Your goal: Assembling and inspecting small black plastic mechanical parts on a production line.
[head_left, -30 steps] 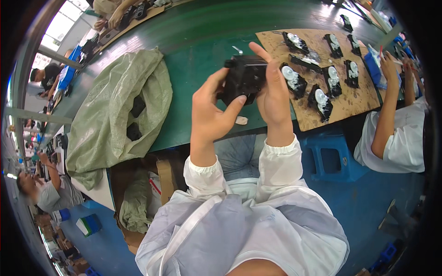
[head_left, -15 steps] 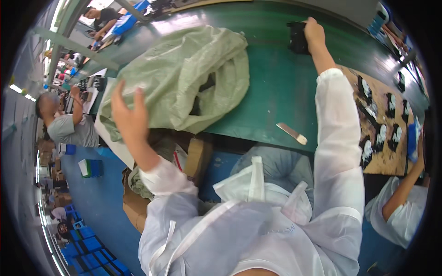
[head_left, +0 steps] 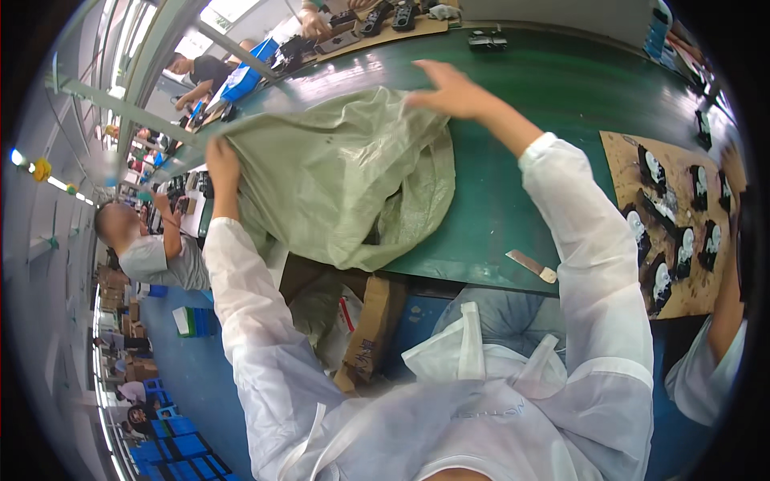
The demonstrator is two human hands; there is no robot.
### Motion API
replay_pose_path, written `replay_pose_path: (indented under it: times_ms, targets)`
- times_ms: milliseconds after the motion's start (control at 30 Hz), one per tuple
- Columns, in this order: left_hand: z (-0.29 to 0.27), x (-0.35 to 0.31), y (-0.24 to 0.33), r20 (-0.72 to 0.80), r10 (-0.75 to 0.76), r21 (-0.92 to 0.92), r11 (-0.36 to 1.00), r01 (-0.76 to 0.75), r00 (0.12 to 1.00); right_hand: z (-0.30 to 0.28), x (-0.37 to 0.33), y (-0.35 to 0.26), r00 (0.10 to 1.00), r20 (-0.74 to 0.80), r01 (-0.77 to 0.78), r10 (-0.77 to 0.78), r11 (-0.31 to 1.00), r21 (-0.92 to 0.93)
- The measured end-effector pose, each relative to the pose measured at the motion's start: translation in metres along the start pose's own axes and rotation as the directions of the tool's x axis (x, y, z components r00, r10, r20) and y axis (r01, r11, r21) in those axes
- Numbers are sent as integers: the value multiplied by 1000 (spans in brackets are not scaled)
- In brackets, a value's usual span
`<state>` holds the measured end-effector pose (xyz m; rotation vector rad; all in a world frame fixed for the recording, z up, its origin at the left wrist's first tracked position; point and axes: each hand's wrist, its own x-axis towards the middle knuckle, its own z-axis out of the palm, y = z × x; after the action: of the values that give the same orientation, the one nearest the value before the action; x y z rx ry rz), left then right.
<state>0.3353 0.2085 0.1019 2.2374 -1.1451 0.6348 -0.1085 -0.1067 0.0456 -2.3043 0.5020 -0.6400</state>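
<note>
A pale green woven plastic sack [head_left: 337,168] lies crumpled on the green tabletop, its mouth folded open toward the right and near side. My left hand [head_left: 223,167] is closed on the sack's left edge, pulling the fabric up a little. Over the sack's far right corner, my right hand [head_left: 453,92] is held with fingers apart and nothing in them; whether its thumb touches the fabric I cannot tell. Farther off on the green surface sits a small black part [head_left: 488,40]. A knife with a pale handle [head_left: 532,266] lies near the table's front edge.
To the right, a brown board [head_left: 613,156] holds several black-and-white parts, with a co-worker's arm [head_left: 728,272] beside it. Co-workers sit across and to the left. Below the table edge stands a cardboard box [head_left: 370,325]. A blue tray [head_left: 250,70] sits at the far left.
My right hand has let go of the black part, now on the far surface, and moved left over the sack. My left hand has closed on the sack's left edge.
</note>
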Motion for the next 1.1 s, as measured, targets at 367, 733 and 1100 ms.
replay_pose_path:
  times_ms: [367,733,1100]
  targets:
    - [-132,-68,333,-57,447,-159,879,-450,893,41,47,-139,983,-163,153,-79,843,515]
    - [-12,-69,252,-356,140,-370,887,-277,924,19,-5,-152,941,-303,324,-150,653,685]
    - [-71,-106,380,-150,443,-280,838,-467,884,55,28,-95,751,-628,460,-202,843,279]
